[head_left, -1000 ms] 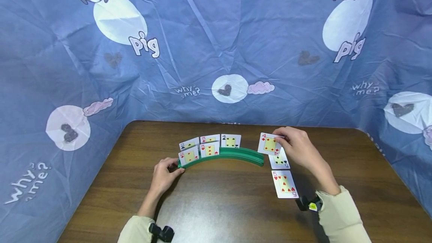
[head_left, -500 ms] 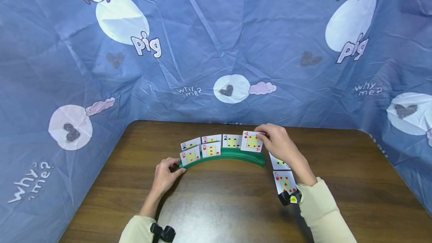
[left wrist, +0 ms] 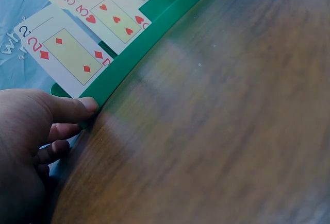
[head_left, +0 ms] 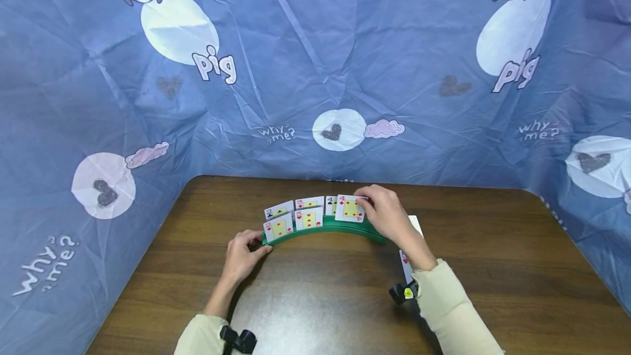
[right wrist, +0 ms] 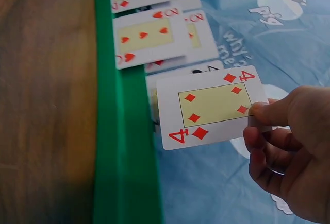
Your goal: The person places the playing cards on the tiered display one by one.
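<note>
My right hand [head_left: 389, 213] pinches the four of diamonds [right wrist: 209, 108] by its edge between thumb and fingers. That card is held over the green curved card holder [head_left: 340, 225], overlapping the four of spades [head_left: 330, 205] behind it. At the holder's left end, my left hand [head_left: 241, 256] grips the tip with thumb and fingers. Standing in the front slot are the two of diamonds [left wrist: 67, 51] and the three of hearts [left wrist: 111, 18]. Behind them stand a black two [head_left: 277, 210] and a red three [head_left: 309, 201].
Right of the holder, a five of hearts [head_left: 406, 267] and another card [head_left: 415, 223] lie on the brown wooden table [head_left: 315, 295], both partly covered by the right arm. A blue printed cloth [head_left: 276, 70] hangs behind the table.
My right hand has carried the four of diamonds leftward, from above the loose cards on the right to in front of the four of spades. The left hand stays at the holder's end.
</note>
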Motion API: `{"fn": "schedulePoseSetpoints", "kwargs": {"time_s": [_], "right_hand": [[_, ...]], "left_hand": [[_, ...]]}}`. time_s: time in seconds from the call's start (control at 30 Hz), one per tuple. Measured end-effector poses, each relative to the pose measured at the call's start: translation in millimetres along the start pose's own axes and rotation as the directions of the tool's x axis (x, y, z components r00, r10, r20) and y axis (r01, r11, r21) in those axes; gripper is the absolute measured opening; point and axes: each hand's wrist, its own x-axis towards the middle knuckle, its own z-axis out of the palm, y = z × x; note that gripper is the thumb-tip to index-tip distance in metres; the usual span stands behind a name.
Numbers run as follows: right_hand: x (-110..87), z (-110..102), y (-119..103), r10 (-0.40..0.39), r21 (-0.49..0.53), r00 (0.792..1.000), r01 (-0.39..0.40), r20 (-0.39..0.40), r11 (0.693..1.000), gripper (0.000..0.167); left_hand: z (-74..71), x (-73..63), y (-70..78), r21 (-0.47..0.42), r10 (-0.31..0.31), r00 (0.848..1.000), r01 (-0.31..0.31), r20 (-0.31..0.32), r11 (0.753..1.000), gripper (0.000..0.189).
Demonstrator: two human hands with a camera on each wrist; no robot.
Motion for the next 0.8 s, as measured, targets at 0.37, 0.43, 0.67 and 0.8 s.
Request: {"fn": "schedulePoseSetpoints", "kwargs": {"time_s": [0.37,0.43,0.67,0.8], "right_hand": [[-5.7,26.9,-5.7,0.008,-0.022,1.000,-0.008,-0.013,1.000,0.013],[-7.3,30.8,-5.1,-0.010,-0.027,0.999,0.009,-0.031,1.000,0.013],[-10.3,40.3,-2.9,-0.049,-0.040,0.994,0.045,-0.100,0.998,0.010],[-11.2,42.4,-2.4,-0.051,-0.037,0.994,0.047,-0.099,0.998,0.009]], "left_hand": [[-0.4,1.8,-1.7,-0.008,0.001,1.000,-0.001,0.006,1.000,0.023],[-0.4,1.4,-1.9,-0.009,0.006,1.000,-0.006,0.004,1.000,0.023],[0.2,1.1,-1.5,-0.007,0.007,1.000,-0.007,-0.007,1.000,0.023],[0.4,0.9,-1.1,-0.012,0.012,1.000,-0.013,-0.005,1.000,0.022]]}}
